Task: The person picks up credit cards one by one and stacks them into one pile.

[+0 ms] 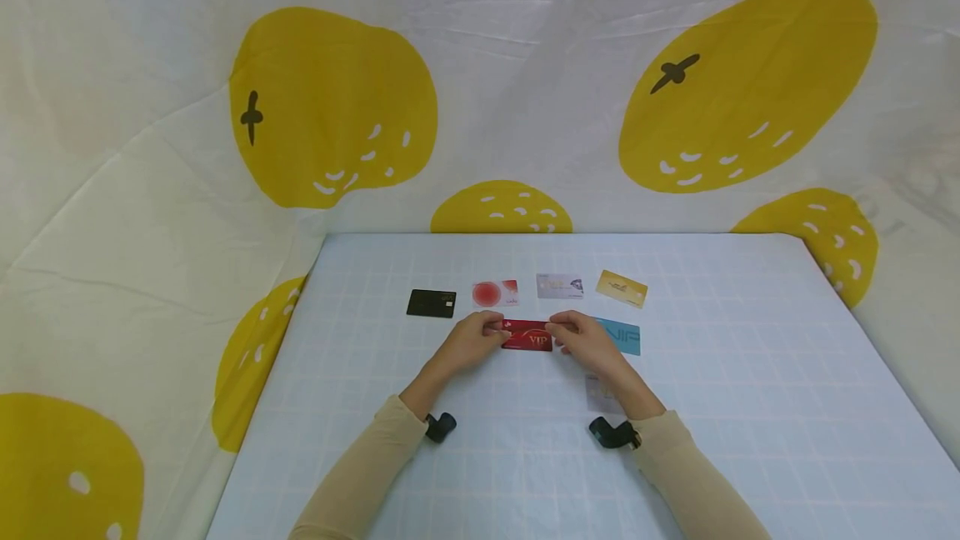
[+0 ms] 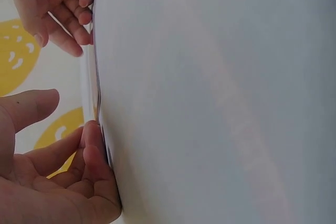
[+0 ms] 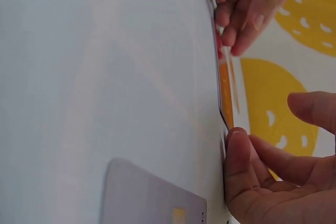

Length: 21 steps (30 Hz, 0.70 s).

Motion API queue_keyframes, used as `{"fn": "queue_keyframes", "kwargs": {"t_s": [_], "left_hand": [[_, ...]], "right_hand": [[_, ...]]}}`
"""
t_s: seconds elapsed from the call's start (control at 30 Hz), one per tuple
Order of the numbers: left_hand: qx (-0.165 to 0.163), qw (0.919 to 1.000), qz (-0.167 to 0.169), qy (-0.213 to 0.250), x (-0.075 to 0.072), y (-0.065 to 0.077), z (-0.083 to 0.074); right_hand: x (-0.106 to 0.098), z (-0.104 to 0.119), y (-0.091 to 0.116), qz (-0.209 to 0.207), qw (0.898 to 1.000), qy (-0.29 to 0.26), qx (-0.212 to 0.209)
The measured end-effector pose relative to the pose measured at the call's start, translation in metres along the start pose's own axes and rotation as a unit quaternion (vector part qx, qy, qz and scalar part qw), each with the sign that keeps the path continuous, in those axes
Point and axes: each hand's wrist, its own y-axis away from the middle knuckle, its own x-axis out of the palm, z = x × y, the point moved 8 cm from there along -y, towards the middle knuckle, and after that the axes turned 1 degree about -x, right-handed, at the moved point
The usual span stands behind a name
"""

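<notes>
Touching both short ends of a red VIP card [image 1: 527, 336] with left hand [image 1: 472, 342] and right hand [image 1: 589, 343], thumbs apart from fingertips, so not clamped imo. Lying on the gridded tabletop [image 1: 750, 315], just left of a blue VIP card [image 1: 628, 338]. Could skid into it with one lopsided push. Hidden: blue card's left end, plus part of a grey chip card [image 3: 152, 198] behind the right forearm [image 1: 634, 390].
</notes>
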Motion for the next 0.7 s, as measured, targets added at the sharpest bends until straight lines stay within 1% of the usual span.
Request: {"fn": "queue_keyframes", "kwargs": {"t_s": [0.2, 0.43, 0.57, 0.7], "left_hand": [[0.000, 0.9999, -0.009, -0.007, -0.008, 0.005, 0.005], [0.009, 0.9996, -0.025, -0.004, -0.024, 0.013, 0.014], [0.011, 0.9990, -0.042, 0.006, -0.037, 0.017, 0.021], [0.010, 0.9972, -0.072, 0.017, -0.058, 0.023, 0.032]], "right_hand": [[0.001, 0.005, -0.001, 0.006, 1.000, -0.005, -0.006], [0.003, 0.019, -0.002, 0.012, 0.999, 0.014, -0.039], [0.008, 0.028, -0.006, 0.021, 0.998, 0.023, -0.059], [0.018, 0.040, -0.010, 0.031, 0.995, 0.023, -0.090]]}}
